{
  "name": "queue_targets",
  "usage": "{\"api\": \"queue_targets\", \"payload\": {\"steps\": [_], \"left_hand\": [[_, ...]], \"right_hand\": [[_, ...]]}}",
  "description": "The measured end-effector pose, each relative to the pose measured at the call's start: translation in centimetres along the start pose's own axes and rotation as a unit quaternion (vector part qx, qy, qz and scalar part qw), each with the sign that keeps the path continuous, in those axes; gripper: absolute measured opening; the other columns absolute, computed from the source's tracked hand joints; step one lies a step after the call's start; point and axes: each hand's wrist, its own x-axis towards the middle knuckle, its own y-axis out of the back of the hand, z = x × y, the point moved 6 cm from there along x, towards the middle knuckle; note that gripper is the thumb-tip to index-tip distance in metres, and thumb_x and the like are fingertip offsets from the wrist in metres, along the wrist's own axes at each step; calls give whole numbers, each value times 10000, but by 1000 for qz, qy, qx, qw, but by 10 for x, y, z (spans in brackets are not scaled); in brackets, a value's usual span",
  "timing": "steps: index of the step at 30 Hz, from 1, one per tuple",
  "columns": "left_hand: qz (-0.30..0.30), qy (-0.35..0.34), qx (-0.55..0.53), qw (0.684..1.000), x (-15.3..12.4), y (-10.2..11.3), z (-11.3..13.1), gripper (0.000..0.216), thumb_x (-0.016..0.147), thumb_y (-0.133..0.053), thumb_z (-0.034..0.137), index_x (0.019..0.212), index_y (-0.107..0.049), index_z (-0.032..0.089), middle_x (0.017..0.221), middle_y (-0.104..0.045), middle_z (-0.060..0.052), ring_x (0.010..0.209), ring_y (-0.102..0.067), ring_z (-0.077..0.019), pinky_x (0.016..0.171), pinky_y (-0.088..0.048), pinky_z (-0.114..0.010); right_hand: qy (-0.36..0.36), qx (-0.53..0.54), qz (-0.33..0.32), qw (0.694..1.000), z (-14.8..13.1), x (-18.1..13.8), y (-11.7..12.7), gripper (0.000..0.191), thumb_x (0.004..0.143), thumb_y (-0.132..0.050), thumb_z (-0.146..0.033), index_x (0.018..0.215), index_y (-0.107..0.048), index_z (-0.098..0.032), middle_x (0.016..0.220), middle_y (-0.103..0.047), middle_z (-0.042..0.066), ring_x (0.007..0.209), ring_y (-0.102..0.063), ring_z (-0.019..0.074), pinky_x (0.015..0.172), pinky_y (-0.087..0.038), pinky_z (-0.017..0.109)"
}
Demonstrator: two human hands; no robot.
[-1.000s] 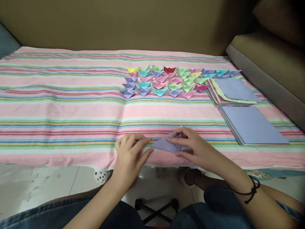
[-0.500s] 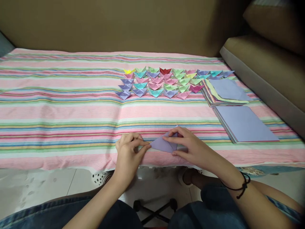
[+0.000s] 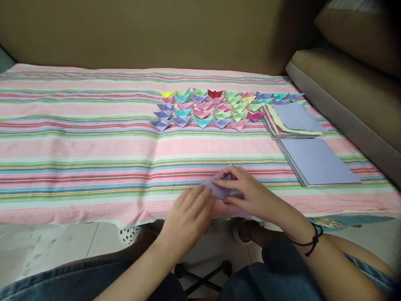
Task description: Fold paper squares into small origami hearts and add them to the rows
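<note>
A folded piece of lavender paper [image 3: 222, 191] lies near the front of the striped cloth, its left part covered by my left hand. My right hand [image 3: 242, 187] grips it at the right side, with the index finger on top and the thumb by the lower edge. Over the left corner, my left hand [image 3: 191, 213] rests palm down with its fingers stretched out and slightly blurred. Its thumb is hidden. Farther back stand rows of small folded paper boats [image 3: 203, 113] in purple, pink, green, blue, yellow and red.
To the right sit a stack of square lavender-topped paper [image 3: 319, 161] and, behind it, a looser stack of mixed-colour sheets [image 3: 296, 117]. The striped cloth [image 3: 78, 146] covers a seat with a brown backrest [image 3: 140, 33]. A brown cushion [image 3: 347, 92] borders the right side.
My left hand has let go of the paper's left tip and moved right, over the paper, with its fingers straightened. My right hand keeps its grip. The view has shifted slightly.
</note>
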Motion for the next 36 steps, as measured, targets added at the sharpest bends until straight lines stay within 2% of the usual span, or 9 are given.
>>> {"api": "queue_targets", "payload": {"steps": [2, 5, 10, 16, 22, 27, 32, 34, 36], "left_hand": [[-35, -36, 30, 998, -5, -12, 13, 391, 883, -467, 280, 1230, -518, 108, 1286, -549, -90, 1234, -424, -227, 1033, -328, -365], [-59, -19, 62, 996, -10, -23, 15, 486, 884, -448, 368, 1298, -456, 114, 1361, -480, -93, 1282, -385, -237, 1062, -308, -373], [-4, 23, 98, 995, -14, -12, -3, 430, 829, -522, 330, 1198, -554, 113, 1210, -595, -136, 1155, -508, -293, 1016, -349, -435], [35, 66, 134, 988, -22, 4, -23, 397, 809, -561, 329, 1159, -586, 142, 1160, -618, -132, 1092, -527, -307, 952, -365, -458], [6, 172, 1, 985, -16, 10, -44, 303, 838, -549, 327, 1112, -594, 205, 1105, -607, -97, 1010, -508, -256, 835, -395, -409], [12, 230, -113, 966, -2, 4, -48, 186, 805, -601, 309, 959, -592, 205, 1058, -588, -67, 979, -494, -230, 824, -371, -382], [0, 291, -297, 909, 4, -8, -53, 96, 769, -599, 213, 786, -506, 196, 779, -558, -8, 742, -507, -164, 662, -382, -286], [12, 323, -394, 860, 5, -10, -55, 123, 755, -598, 208, 766, -475, 197, 725, -520, 13, 665, -494, -135, 599, -368, -250], [37, 354, -487, 797, 6, -11, -57, 182, 730, -628, 223, 775, -453, 198, 705, -519, 23, 651, -505, -121, 585, -368, -231]], "right_hand": [[7, -3, 1, 1000, 0, 0, 0, 549, 739, -615, -83, 1245, -543, -283, 1116, -509, 78, 1077, -486, 237, 939, -420, 445], [12, -3, 1, 1000, 1, -1, 0, 536, 756, -601, -101, 1250, -536, -299, 1117, -511, 77, 1080, -487, 246, 938, -420, 464], [7, 0, -2, 1000, 1, -1, 1, 549, 742, -642, -109, 1239, -543, -319, 1110, -505, 72, 1068, -490, 249, 930, -426, 464], [2, 5, 2, 1000, 1, -1, 1, 550, 734, -659, -101, 1229, -552, -317, 1115, -493, 69, 1063, -478, 239, 933, -418, 448], [-7, 22, 11, 1000, 2, 0, 1, 507, 726, -675, -118, 1194, -576, -284, 1094, -500, 69, 1046, -490, 234, 923, -423, 429], [-38, 24, 63, 997, 1, -3, 5, 645, 703, -698, -176, 1282, -451, -316, 1175, -462, 72, 1145, -438, 272, 947, -407, 465], [-118, 0, 179, 977, 11, -12, 12, 1045, 558, -805, -295, 1413, -204, -283, 1348, -347, 125, 1254, -323, 351, 993, -346, 531], [-134, 65, 200, 968, 13, -14, 11, 1061, 568, -799, -309, 1420, -169, -262, 1341, -391, 141, 1205, -404, 341, 967, -379, 520], [-141, 194, 203, 949, 15, -13, 7, 995, 628, -761, -326, 1415, -157, -251, 1193, -542, 130, 1046, -553, 293, 882, -457, 477]]}}
